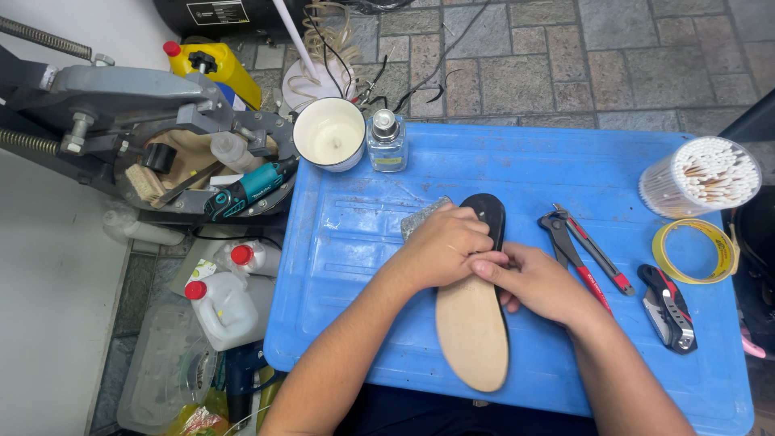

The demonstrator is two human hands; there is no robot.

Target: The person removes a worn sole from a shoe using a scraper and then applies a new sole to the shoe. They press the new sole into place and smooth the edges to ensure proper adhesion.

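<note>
We see a large blue plastic lid [363,242] serving as the work surface, set over grey stone paving [613,64]. To its left stands a grey metal machine [121,105] with springs and brushes. Lying lengthwise in the middle of the blue surface is a long tan leather shoe sole [472,323], its far end black [488,211] and its tan end pointing toward us.

Our left hand [444,246] is curled down over the sole near where black meets tan, pressing a small grey abrasive block [421,216] against it. Our right hand [537,282] lies flat beside it, fingers closed on the sole's right edge and touching the left hand.

At the far right stands a round tub of white cotton swabs [701,176], with a yellow tape roll [696,250] just below it. A white mug [329,133] and a small clear glass bottle [386,141] sit at the far edge. Red-handled pliers [583,254] lie just right of our right hand, and a black folding knife [667,307] rests beyond them.
</note>
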